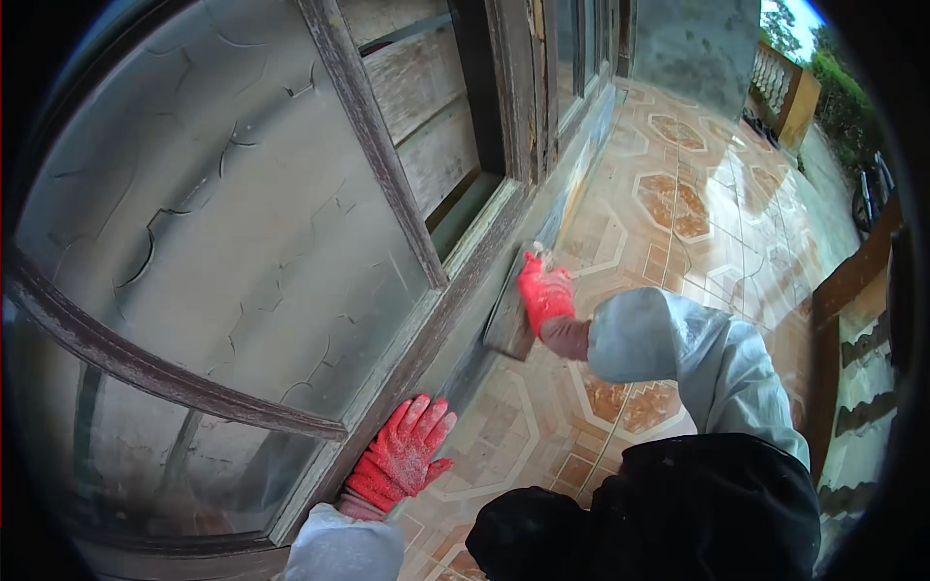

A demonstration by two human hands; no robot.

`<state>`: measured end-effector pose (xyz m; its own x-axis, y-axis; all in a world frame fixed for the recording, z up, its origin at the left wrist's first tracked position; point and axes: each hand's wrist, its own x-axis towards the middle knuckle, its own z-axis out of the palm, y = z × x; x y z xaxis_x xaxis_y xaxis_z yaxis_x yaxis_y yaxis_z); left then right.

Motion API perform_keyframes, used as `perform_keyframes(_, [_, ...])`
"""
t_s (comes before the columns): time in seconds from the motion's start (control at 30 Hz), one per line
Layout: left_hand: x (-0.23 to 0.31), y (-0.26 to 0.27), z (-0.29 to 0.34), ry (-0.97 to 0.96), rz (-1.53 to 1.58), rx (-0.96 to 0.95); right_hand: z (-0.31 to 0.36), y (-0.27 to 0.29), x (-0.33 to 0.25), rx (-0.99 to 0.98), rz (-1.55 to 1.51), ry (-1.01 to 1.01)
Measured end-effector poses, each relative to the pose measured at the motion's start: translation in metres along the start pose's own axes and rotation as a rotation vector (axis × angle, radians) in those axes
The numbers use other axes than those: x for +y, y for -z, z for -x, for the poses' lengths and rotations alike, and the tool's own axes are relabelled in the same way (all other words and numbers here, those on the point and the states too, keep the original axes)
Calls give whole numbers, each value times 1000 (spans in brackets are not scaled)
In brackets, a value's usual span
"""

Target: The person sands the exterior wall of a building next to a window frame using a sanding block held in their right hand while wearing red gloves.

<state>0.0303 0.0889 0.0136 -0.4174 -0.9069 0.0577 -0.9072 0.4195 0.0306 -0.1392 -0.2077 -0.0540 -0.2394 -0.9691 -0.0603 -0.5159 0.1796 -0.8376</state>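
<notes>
My right hand (549, 292), in a red glove, is closed around the handle of a plastering trowel (510, 324). The trowel's long flat face stands steeply tilted against the low wall strip (463, 351) under the window frame. My fingers hide most of the handle. Further left and nearer to me, my left hand (400, 458) wears a matching red glove, dusted with pale powder. Its fingers are stretched out and rest on the same low wall beside the wooden sill (371, 412), holding nothing.
A weathered wooden window frame (373, 136) with cracked-looking glass panes (242, 242) rises on the left. Patterned tiles (668, 208) cover the floor. A balustrade (772, 77) and a grey wall (693, 48) stand at the far end; a railing (852, 281) runs along the right.
</notes>
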Motion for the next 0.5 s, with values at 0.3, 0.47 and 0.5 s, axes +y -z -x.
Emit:
perform_keyframes(0.3, [-5, 15, 8, 6, -25, -66, 129, -20, -11, -100, -338, -1])
perform_keyframes(0.47, [-6, 2, -10, 10, -34, -138, 2, -58, 44, 318, -324, 242])
perform_keyframes(0.5, [-5, -8, -13, 8, -16, -114, -18, -49, 51, 183, -394, 1])
